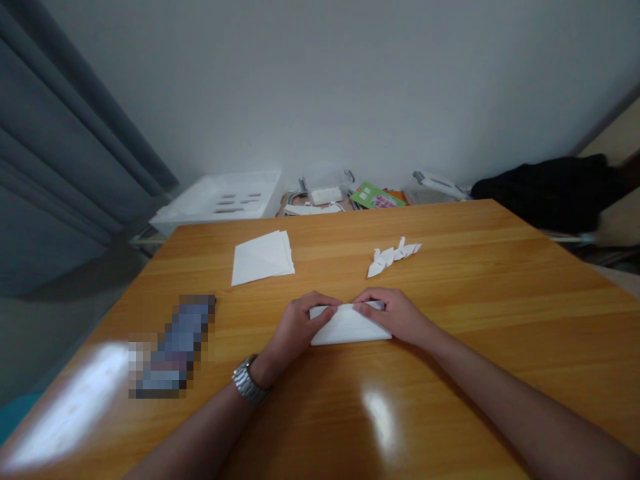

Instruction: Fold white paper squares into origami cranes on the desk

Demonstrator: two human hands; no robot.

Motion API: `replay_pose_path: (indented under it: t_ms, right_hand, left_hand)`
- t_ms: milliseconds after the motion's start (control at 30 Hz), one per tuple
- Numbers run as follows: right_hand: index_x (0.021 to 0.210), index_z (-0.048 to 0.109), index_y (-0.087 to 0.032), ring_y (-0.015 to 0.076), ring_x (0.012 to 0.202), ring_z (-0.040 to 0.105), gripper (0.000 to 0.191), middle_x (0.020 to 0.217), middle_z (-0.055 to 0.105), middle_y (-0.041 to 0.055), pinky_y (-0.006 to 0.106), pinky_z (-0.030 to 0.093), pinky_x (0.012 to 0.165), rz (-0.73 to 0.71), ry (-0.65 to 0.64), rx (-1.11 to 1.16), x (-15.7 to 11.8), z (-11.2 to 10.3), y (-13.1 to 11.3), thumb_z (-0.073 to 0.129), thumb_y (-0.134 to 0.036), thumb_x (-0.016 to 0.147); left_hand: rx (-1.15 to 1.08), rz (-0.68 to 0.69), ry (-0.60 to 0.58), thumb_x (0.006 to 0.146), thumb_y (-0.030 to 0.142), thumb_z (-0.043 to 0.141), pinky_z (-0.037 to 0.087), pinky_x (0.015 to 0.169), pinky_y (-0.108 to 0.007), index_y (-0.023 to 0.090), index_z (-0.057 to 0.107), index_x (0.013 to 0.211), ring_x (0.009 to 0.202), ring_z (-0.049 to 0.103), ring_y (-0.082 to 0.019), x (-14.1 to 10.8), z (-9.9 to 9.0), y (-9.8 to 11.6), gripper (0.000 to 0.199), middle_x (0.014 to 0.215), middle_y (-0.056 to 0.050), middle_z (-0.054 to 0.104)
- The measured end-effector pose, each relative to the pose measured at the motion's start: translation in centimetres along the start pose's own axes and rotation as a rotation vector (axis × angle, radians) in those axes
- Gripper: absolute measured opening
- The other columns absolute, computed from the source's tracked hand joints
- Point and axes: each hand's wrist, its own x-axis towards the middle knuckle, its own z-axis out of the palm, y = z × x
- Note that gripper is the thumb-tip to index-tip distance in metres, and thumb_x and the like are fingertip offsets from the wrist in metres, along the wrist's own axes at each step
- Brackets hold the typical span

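Note:
A folded white paper lies on the wooden table, its long edge toward me. My left hand pinches its far left part between thumb and fingers; a silver metal watch is on that wrist. At the far right part, my right hand grips the same paper, thumb on top and fingers at the back edge. Both thumbs rest near the paper's upper edge, a small gap apart. Beyond my right hand stand small folded white paper birds. A stack of white paper sheets lies farther back on the left.
A pixelated phone-like object lies on the table at the left. Behind the table's far edge are a white tray, a green booklet and a black cloth. A grey curtain hangs at the left.

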Motion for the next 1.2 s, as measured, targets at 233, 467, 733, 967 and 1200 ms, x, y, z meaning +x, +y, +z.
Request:
replay_pose_path:
  t_ms: [233, 467, 733, 967, 1200]
  right_hand:
    - [0.092, 0.074, -0.02, 0.0193, 0.084, 0.067, 0.019, 0.092, 0.076, 0.0035, 0.029, 0.048, 0.076, -0.036, -0.037, -0.069, -0.2, 0.0, -0.2, 0.06, -0.033, 0.094]
    - [0.094, 0.076, -0.022, 0.0204, 0.086, 0.068, 0.02, 0.094, 0.077, 0.0045, 0.031, 0.049, 0.078, -0.07, -0.112, -0.091, -0.3, 0.2, 0.1, 0.063, -0.036, 0.094]
    - [0.088, 0.074, -0.02, 0.0188, 0.08, 0.066, 0.021, 0.087, 0.076, 0.0025, 0.028, 0.047, 0.073, -0.017, -0.084, -0.028, -0.4, 0.1, -0.2, 0.061, -0.036, 0.094]
    - [0.086, 0.071, -0.018, 0.0178, 0.073, 0.063, 0.028, 0.083, 0.072, 0.0036, 0.027, 0.045, 0.066, 0.037, 0.033, 0.05, 0.0, -0.2, 0.6, 0.06, -0.042, 0.094]
    - [0.086, 0.07, -0.017, 0.0173, 0.072, 0.061, 0.028, 0.081, 0.071, 0.0041, 0.027, 0.044, 0.064, 0.053, 0.02, 0.08, -0.1, 0.1, 0.7, 0.06, -0.042, 0.094]
  left_hand:
    - [0.014, 0.061, -0.03, 0.093, 0.026, 0.065, 0.053, 0.085, -0.028, 0.021, 0.078, 0.096, 0.091, 0.071, -0.018, -0.1, 0.1, -0.2, 0.014, 0.097, -0.005, 0.077]
    - [0.013, 0.104, -0.106, 0.093, 0.027, 0.065, 0.053, 0.083, -0.028, 0.022, 0.078, 0.097, 0.089, 0.07, -0.018, -0.4, 0.4, 0.1, 0.014, 0.096, -0.005, 0.077]
    - [-0.139, -0.092, 0.012, 0.086, 0.031, 0.073, 0.056, 0.081, -0.027, 0.02, 0.071, 0.112, 0.091, 0.072, -0.019, -0.3, 0.7, -0.2, 0.028, 0.099, -0.005, 0.076]
    - [-0.349, -0.239, 0.134, 0.083, 0.046, 0.072, 0.057, 0.073, -0.027, 0.015, 0.069, 0.096, 0.086, 0.073, -0.021, 0.2, 0.4, -1.4, 0.034, 0.091, -0.007, 0.077]
    - [-0.361, -0.257, 0.17, 0.08, 0.046, 0.076, 0.053, 0.068, -0.025, 0.015, 0.07, 0.086, 0.079, 0.07, -0.018, 0.2, 0.2, -1.1, 0.033, 0.084, -0.005, 0.076]
